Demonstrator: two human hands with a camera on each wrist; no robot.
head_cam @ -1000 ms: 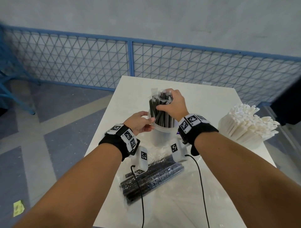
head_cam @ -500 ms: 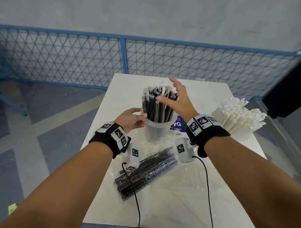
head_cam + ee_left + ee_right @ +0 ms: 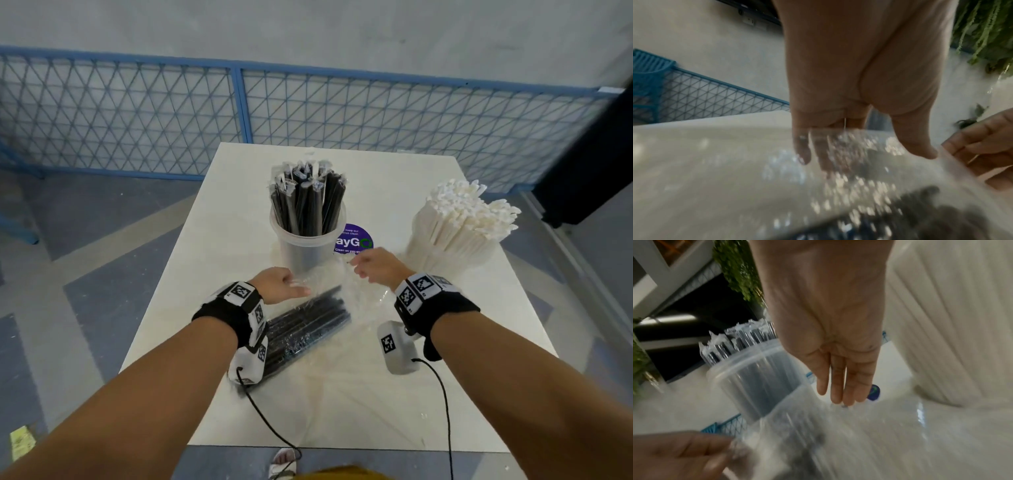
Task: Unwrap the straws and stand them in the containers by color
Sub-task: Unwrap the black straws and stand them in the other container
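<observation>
A clear tub (image 3: 301, 248) holds several black straws (image 3: 308, 202) upright, still in clear sleeves. To its right stands a thick bundle of white straws (image 3: 455, 226). A clear plastic bag (image 3: 346, 291) with more black straws (image 3: 305, 329) lies on the white table (image 3: 462, 394) in front of the tub. My left hand (image 3: 284, 286) pinches the bag's open left edge, fingers behind the film (image 3: 838, 154) and thumb in front. My right hand (image 3: 370, 265) holds the right edge lifted at its fingertips (image 3: 840, 395).
A purple round sticker (image 3: 354, 238) lies on the table between the tub and the white straws. A blue mesh fence (image 3: 239, 113) runs behind the table. Cables from both wrist cameras trail over the near table edge.
My right hand has left the straws in the tub and my left hand has let go of the tub. Both have come down to the plastic bag's open end.
</observation>
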